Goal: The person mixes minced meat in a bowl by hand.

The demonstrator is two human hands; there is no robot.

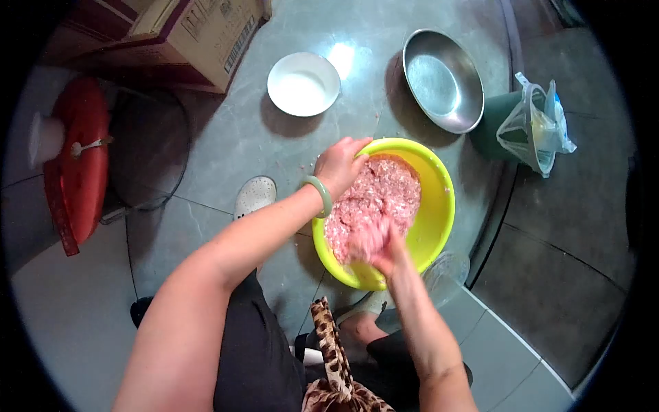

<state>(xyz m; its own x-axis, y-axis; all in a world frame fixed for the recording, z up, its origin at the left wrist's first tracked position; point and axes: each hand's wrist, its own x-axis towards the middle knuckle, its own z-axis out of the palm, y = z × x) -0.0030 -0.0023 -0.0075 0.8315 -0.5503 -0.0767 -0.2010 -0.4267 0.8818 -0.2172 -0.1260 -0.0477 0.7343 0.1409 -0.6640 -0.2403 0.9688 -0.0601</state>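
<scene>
A yellow-green basin [443,199] stands on the floor between my feet, with a mass of pink minced meat [391,182] in its left part. My left hand [340,166], with a pale green bangle at the wrist, is closed on the basin's upper left rim. Down in the near side of the basin, my right hand [386,250] is closed around a clump of the meat. Motion blurs its fingers, and the meat partly covers them.
Beyond the basin are a white bowl [303,84] and an oval steel basin [439,79]. A green bin [493,127] with a plastic bag stands right. Left are a cardboard box [213,41] and a red stool-like object [82,123]. Clear plastic [449,269] lies near my right forearm.
</scene>
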